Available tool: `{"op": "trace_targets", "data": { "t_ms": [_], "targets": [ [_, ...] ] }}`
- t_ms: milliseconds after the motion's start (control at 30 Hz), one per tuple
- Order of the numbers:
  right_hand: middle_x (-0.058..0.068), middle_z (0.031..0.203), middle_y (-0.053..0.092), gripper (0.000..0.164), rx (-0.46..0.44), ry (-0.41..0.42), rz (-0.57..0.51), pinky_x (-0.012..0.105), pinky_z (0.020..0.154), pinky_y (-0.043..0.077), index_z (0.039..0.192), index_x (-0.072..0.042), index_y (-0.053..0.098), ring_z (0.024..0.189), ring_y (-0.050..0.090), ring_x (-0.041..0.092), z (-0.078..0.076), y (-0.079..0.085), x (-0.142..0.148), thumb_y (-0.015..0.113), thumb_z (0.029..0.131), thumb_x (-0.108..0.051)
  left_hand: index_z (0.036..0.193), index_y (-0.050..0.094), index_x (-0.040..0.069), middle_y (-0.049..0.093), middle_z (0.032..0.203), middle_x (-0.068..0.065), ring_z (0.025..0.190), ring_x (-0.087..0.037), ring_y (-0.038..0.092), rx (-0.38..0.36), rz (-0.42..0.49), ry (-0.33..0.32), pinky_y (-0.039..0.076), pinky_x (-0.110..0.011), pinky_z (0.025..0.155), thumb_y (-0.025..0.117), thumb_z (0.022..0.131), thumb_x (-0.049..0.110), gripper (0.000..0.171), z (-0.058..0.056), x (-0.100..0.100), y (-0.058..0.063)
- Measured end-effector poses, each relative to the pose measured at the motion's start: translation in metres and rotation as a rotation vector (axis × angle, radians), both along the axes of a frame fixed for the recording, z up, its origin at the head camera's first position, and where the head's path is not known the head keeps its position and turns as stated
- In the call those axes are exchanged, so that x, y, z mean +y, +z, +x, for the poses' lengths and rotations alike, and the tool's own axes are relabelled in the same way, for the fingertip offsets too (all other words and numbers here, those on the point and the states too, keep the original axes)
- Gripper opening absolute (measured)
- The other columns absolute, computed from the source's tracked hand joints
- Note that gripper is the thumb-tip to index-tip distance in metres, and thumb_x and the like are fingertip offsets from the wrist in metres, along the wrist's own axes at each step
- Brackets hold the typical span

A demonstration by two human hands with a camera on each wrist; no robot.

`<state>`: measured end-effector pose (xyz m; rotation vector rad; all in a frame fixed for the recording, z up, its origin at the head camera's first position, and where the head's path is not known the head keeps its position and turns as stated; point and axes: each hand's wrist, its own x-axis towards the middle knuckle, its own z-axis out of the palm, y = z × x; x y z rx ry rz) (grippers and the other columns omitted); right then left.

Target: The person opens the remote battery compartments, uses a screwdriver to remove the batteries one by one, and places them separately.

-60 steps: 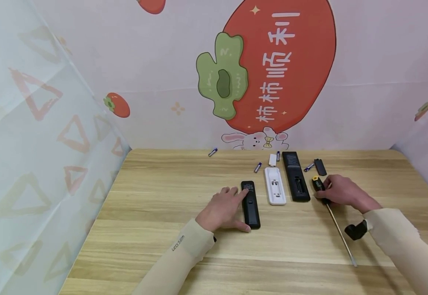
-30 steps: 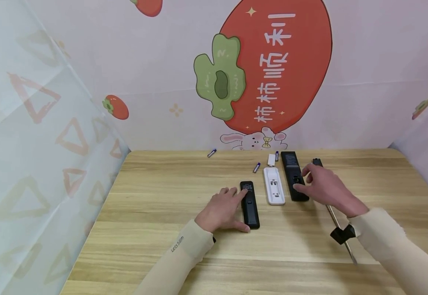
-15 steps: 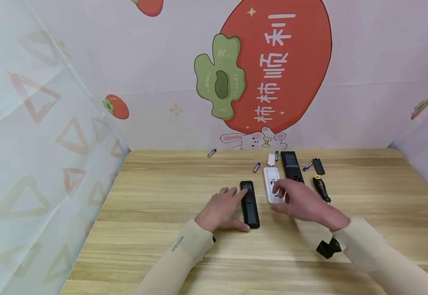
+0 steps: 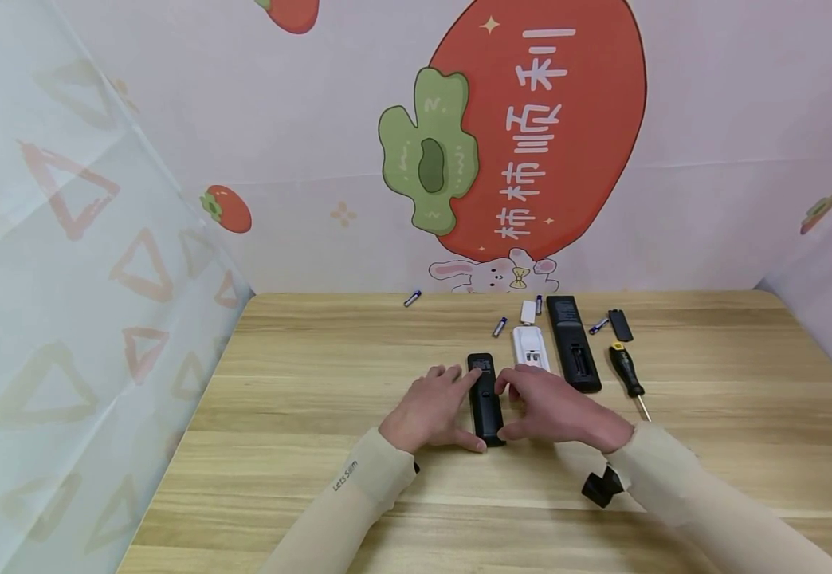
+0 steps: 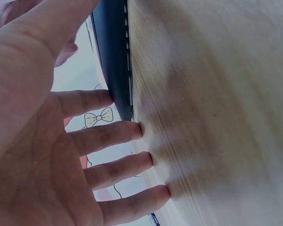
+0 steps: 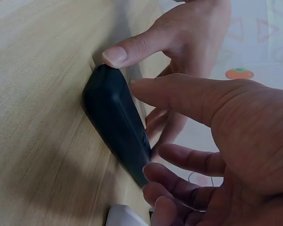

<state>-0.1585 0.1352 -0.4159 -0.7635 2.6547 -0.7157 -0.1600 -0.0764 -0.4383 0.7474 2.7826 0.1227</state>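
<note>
A slim black remote control (image 4: 486, 406) lies back up on the table between the hands. My left hand (image 4: 426, 410) is spread beside it: the index fingertip touches its far part, the thumb reaches its near end. In the left wrist view, the other fingertips (image 5: 144, 160) rest on the wood. From the right, my right hand (image 4: 548, 405) hovers beside the same remote, fingers slightly bent, thumb close to its near end; I see no grip. Partly behind this hand lies a white remote (image 4: 530, 343) with an uncovered battery compartment.
A larger black remote (image 4: 574, 351) lies right of the white one, its compartment uncovered. Beyond are a white cover (image 4: 527, 312), a black cover (image 4: 620, 325) and several batteries, one (image 4: 412, 298) far left. A screwdriver (image 4: 625, 369) lies on the wooden table (image 4: 301, 414) at right.
My right hand has let go of the screwdriver and swept left, over the larger black remote and the white remote, to the slim black remote. The left hand has stayed in place.
</note>
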Motion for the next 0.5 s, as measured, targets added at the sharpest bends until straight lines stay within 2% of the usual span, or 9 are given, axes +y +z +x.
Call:
{"op": "trace_targets", "data": {
  "t_ms": [200, 500],
  "targets": [
    [0.002, 0.093, 0.057, 0.05, 0.046, 0.043, 0.044, 0.033, 0.07, 0.043, 0.109, -0.009, 0.066, 0.083, 0.048, 0.017, -0.004, -0.003, -0.008, 0.092, 0.072, -0.03, 0.159, 0.036, 0.022, 0.046, 0.154, -0.01, 0.139, -0.034, 0.044, -0.007, 0.009, 0.011, 0.047, -0.05, 0.104, 0.078, 0.072, 0.073, 0.11, 0.0, -0.002, 0.0],
    [0.002, 0.09, 0.054, 0.052, 0.039, 0.044, 0.08, 0.034, 0.07, 0.042, 0.111, -0.009, 0.067, 0.086, 0.045, 0.019, -0.009, -0.009, -0.014, 0.092, 0.07, -0.028, 0.159, 0.035, 0.022, 0.046, 0.154, -0.009, 0.139, -0.034, 0.044, 0.002, 0.017, 0.009, 0.048, -0.051, 0.102, 0.077, 0.071, 0.074, 0.111, 0.0, -0.003, -0.001]
  ]
}}
